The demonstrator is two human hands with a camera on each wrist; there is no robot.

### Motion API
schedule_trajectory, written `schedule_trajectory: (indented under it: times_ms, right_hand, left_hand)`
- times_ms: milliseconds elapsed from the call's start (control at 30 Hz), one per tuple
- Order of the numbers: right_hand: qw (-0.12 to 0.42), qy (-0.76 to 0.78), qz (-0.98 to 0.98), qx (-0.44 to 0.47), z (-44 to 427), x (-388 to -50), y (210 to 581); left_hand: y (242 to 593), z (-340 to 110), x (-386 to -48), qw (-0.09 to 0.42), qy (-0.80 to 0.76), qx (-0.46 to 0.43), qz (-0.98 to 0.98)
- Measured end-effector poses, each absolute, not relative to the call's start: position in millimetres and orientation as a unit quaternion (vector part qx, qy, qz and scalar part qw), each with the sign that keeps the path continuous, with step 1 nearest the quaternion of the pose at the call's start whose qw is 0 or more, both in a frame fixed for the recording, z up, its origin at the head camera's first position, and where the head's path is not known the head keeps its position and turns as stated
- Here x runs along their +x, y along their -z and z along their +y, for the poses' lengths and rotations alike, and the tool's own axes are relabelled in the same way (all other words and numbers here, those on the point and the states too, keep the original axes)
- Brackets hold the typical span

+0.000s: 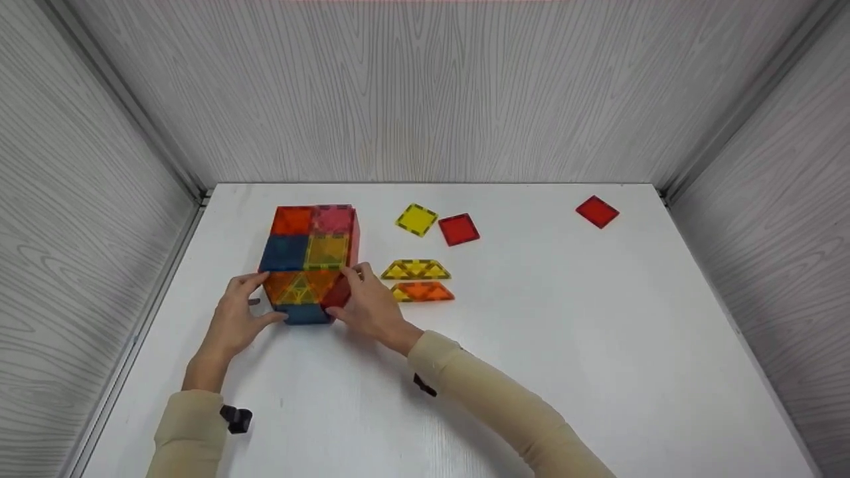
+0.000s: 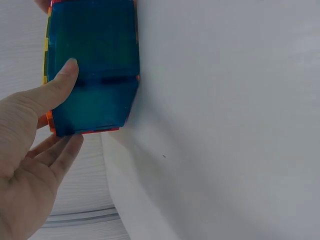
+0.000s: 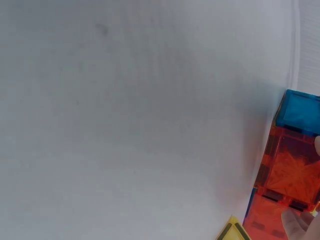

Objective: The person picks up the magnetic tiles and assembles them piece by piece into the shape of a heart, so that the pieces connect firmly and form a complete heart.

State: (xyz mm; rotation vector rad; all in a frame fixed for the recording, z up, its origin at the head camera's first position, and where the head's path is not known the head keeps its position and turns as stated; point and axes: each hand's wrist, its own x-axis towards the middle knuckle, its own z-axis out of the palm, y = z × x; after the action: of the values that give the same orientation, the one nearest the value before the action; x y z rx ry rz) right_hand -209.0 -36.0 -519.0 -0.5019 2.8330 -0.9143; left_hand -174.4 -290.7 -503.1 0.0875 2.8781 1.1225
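A box-like structure of magnetic tiles (image 1: 285, 252) stands at the table's left. Its top has red, pink, blue and yellow squares, and the sloped front holds an orange and yellow trapezoid (image 1: 279, 284). My left hand (image 1: 232, 322) grips its front left corner, the thumb on the blue front tiles (image 2: 95, 45) and the other fingers along the side. At the front right corner my right hand (image 1: 373, 309) holds a dark red side tile (image 1: 337, 292), thumb low and fingers near the top edge. In the right wrist view, only fingertips (image 3: 295, 225) show against the red tiles (image 3: 287, 175).
Right of the structure lie a yellow trapezoid (image 1: 416, 269) and an orange and yellow one (image 1: 425, 291). Behind them are a yellow square (image 1: 416, 220) and a red square (image 1: 459, 229). Another red square (image 1: 597, 212) lies far right. Grey panels (image 1: 425, 93) enclose the white table (image 1: 564, 318).
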Motion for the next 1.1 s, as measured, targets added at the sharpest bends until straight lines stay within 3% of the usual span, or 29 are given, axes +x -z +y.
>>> schedule_trajectory:
  times_ms: [333,533,800,1100]
  right_hand:
    - [0.041,0.295,0.936,-0.189,-21,-206,515]
    - [-0.005,0.315,0.917,-0.243,16,-202,507]
    - [-0.102,0.346,0.897,-0.256,100,-214,503]
    - [-0.155,0.326,0.922,-0.139,217,-242,515]
  left_hand:
    - [500,-281,-171,0.015,-0.346,0.022,0.938]
    - [492,-253,-164,-0.042,-0.322,0.023,0.946]
    - [483,-194,-163,-0.118,-0.342,0.088,0.928]
    - [493,-137,-175,-0.080,-0.350,0.141,0.922]
